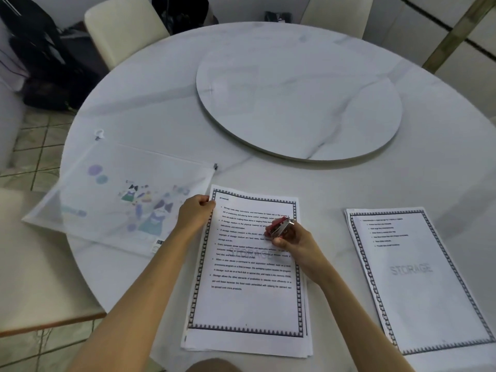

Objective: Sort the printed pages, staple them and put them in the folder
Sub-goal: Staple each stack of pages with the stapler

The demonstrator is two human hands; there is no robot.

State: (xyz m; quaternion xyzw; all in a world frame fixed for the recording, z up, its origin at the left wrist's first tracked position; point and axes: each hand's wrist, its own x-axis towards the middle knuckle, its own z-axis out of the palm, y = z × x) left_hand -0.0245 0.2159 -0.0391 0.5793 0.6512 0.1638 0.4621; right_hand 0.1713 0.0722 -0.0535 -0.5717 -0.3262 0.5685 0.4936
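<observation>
A stack of printed pages with a patterned border lies on the table right in front of me. My left hand pinches the stack's top left corner. My right hand grips a small red and silver stapler just above the upper right part of that stack. A second stack of bordered pages, watermarked STORAGE, lies to the right. A translucent zip folder with cartoon cats lies flat to the left, partly over the table's edge.
The round white marble table carries a raised turntable disc at its middle. Cream chairs stand at the far side, and another seat is at my left. Dark bags sit on the floor at far left.
</observation>
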